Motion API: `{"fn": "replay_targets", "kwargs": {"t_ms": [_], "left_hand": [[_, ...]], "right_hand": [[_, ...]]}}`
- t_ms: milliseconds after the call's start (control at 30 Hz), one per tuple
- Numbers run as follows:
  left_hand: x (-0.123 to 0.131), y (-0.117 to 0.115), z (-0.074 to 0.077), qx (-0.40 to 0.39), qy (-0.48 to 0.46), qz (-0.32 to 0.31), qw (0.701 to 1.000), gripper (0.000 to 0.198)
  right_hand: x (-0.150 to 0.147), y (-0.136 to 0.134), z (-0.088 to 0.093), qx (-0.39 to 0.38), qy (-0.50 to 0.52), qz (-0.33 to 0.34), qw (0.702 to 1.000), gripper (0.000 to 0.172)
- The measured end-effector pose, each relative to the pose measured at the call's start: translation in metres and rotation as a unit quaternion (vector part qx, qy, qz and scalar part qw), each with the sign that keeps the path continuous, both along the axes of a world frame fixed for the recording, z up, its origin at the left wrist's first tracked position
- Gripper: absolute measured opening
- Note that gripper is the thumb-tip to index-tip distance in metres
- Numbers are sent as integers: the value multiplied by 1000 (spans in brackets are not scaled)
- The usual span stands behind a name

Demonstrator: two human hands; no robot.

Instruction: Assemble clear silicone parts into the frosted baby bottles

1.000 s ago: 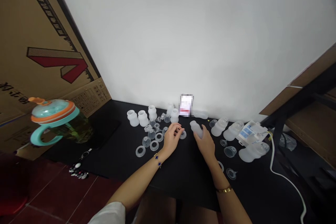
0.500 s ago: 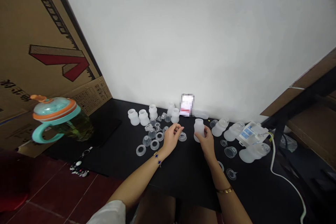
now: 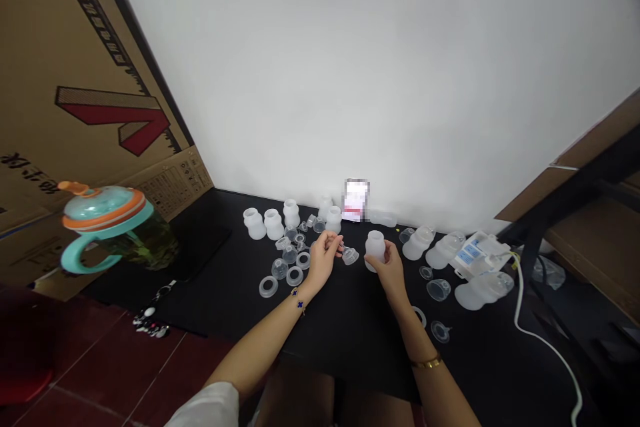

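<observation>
Tipped since earlier, the clear cap (image 3: 351,255) sat before the phone (image 3: 355,200), pinched by the left hand (image 3: 323,257); front-right of the phone, the half-curled right hand (image 3: 391,273) gripped the bottle (image 3: 375,246). Slack pinching risked dropping the cap.

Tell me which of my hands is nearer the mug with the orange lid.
Left. Your left hand is well to the right of the mug; your right hand is farther right still, holding a white bottle.
</observation>
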State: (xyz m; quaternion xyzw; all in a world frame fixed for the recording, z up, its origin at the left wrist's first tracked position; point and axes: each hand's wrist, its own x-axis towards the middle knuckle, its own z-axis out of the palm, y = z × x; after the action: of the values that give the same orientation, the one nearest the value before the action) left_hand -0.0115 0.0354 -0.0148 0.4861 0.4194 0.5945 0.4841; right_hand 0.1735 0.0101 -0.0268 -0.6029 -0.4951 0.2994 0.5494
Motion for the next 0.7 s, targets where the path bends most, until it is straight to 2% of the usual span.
{"fn": "replay_targets", "kwargs": {"t_ms": [333,533,700], "left_hand": [[-7,4,3,31,13,37,999,33],[-10,6,3,39,22,57,997,33],[-13,9,3,54,56,104,992,35]], "right_hand": [[-9,-10,17,-28,-72,58,995,48],[-13,-10,14,-37,-118,89,988,49],[-16,-11,10,-36,-153,116,981,49]]}}
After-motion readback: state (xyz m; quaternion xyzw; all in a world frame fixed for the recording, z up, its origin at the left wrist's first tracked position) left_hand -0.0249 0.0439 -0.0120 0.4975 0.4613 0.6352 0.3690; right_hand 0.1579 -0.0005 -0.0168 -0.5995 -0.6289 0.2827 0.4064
